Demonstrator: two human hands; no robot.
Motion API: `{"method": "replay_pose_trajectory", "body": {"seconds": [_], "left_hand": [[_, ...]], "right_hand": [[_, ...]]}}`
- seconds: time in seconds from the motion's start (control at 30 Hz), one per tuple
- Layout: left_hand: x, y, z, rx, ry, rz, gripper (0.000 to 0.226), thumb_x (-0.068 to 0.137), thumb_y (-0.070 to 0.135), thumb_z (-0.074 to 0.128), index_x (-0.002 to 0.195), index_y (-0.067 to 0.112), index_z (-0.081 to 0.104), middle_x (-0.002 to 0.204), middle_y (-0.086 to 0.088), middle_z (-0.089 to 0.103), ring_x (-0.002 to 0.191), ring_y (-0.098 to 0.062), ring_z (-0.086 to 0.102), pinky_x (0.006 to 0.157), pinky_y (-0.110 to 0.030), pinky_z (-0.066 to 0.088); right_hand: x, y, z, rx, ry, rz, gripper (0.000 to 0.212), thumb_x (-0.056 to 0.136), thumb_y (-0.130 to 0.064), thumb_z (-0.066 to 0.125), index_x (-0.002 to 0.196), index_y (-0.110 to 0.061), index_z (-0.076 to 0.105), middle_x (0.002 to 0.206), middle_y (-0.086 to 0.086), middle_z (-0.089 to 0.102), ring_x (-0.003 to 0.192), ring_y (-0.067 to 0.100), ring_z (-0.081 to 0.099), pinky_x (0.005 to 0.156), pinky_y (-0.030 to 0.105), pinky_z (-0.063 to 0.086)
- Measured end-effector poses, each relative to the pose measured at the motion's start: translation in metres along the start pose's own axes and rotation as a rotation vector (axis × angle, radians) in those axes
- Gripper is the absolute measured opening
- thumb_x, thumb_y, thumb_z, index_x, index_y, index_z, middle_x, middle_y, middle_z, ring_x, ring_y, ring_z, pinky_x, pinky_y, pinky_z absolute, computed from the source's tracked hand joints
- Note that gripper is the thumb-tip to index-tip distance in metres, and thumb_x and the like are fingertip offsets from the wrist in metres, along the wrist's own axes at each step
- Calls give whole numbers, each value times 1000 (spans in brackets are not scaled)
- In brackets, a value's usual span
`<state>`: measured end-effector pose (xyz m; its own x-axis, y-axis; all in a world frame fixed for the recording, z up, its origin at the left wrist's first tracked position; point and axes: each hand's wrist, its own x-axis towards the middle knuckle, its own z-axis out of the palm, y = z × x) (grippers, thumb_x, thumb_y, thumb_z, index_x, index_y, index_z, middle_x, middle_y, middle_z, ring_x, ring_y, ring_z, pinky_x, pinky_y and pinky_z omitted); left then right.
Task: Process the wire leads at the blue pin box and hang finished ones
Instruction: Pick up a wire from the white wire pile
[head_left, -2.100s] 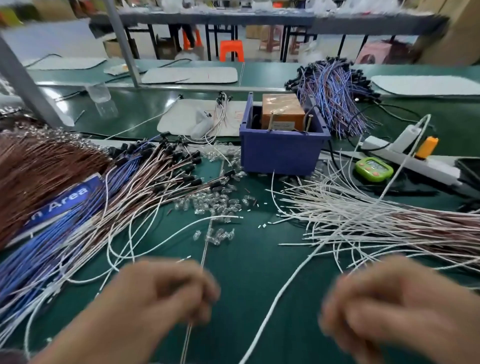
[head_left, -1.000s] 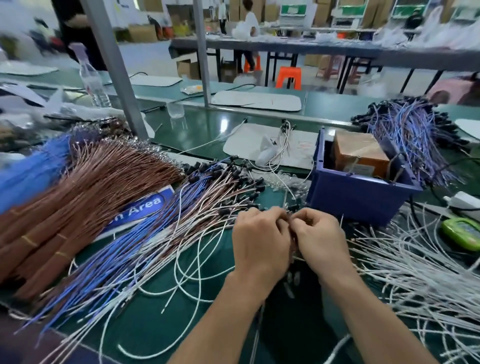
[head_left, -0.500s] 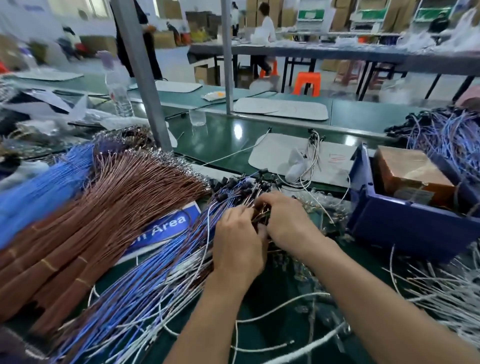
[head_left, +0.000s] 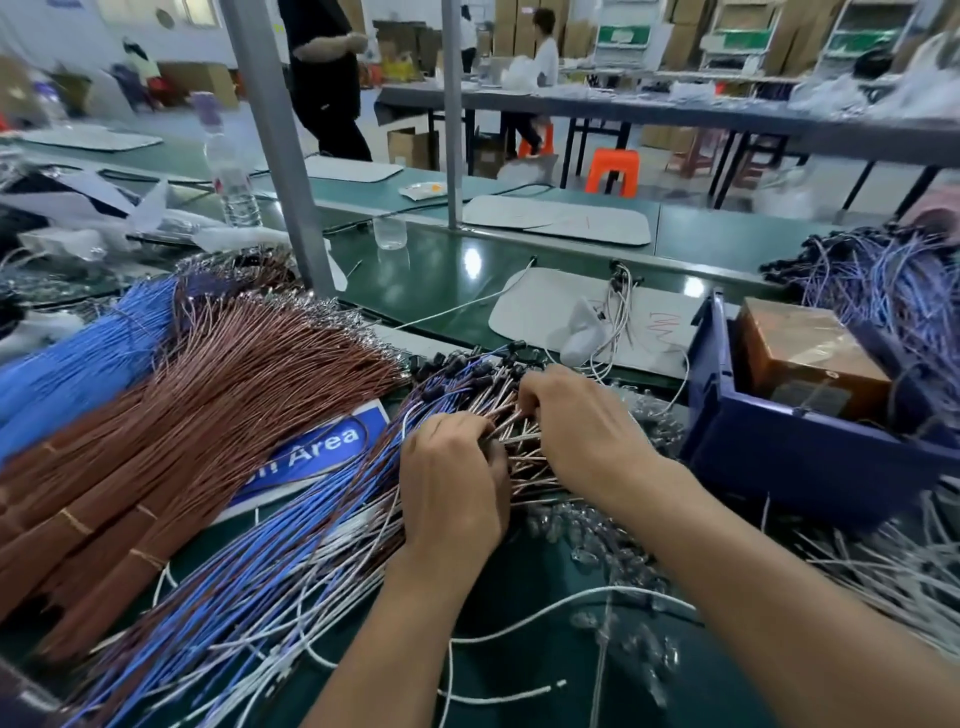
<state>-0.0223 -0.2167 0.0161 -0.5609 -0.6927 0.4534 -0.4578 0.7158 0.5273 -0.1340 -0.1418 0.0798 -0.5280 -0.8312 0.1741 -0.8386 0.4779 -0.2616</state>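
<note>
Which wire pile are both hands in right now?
The mixed blue, brown and white wire pile with black end caps, between the banded brown bundles and the dark blue plastic box.

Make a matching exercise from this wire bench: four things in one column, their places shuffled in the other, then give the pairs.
Things:
1. blue pin box
2. brown wire bundle
3. orange stool
4. water bottle

Places:
A. on the floor behind the benches
B. upright, just left of the grey post
C. right side of the bench, with a brown carton inside
D. left side of the bench, fanned out flat

Pairs: 1-C, 2-D, 3-A, 4-B.
</note>
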Motion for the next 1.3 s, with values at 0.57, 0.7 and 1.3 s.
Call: {"method": "replay_pose_trajectory", "body": {"seconds": [0.57,0.7,1.3], "left_hand": [[-1,7,2,-210,4,13,18,100,29,65,103,22,81,90,-1,76,83,-19,61,74,-33,45],[0,7,2,-250,38,-52,20,96,25,71,113,24,80,97,-2,80,89,-23,70,82,-36,54],[-17,32,5,-110,-138,320,47,87,18,79,132,17,69,130,1,71,126,-17,58,112,-20,25]], "right_hand": [[-49,16,-45,72,-79,45,7,98,-23,55,103,-26,58,82,-3,61,73,21,59,64,37,47],[-53,21,-33,-45,-267,13,39,89,-7,58,122,-27,57,74,-4,56,70,21,59,64,35,48],[-65,37,-13,122,95,140,27,96,-12,58,105,-29,76,92,-3,75,87,25,67,80,38,55]]}}
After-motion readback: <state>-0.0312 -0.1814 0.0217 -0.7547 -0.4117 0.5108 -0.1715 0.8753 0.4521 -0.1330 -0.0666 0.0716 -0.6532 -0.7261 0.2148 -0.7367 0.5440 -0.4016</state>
